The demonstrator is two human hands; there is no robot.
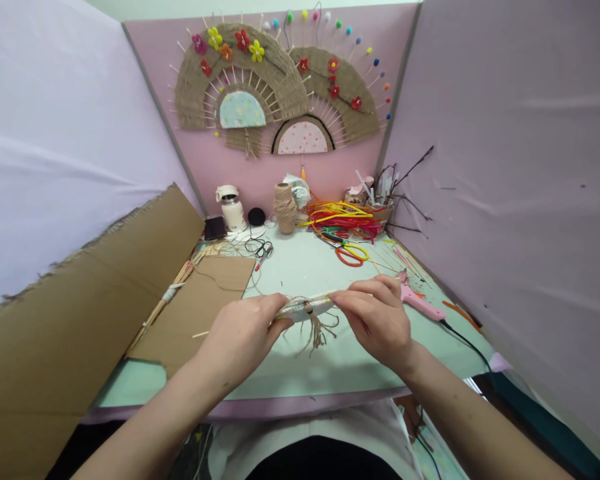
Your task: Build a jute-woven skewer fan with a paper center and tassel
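Both hands hold a small, pale, fabric-covered piece (300, 312) above the table, seen nearly edge-on. My left hand (247, 333) pinches its left end between thumb and fingers. At the right end, the fingers of my right hand (377, 317) are closed on its edge. Twine runs along the top of the piece. A brown twine tassel (317, 331) with loose strands hangs from its middle. The face turned away from me is hidden.
Cardboard sheets (200, 287) lie and lean at left. A pink glue gun (423, 303) with a cord lies at right. Scissors (350, 253), pipe cleaners (345, 219) and a twine spool (284, 208) are farther back. Decorated woven fans (243, 73) hang on the back wall.
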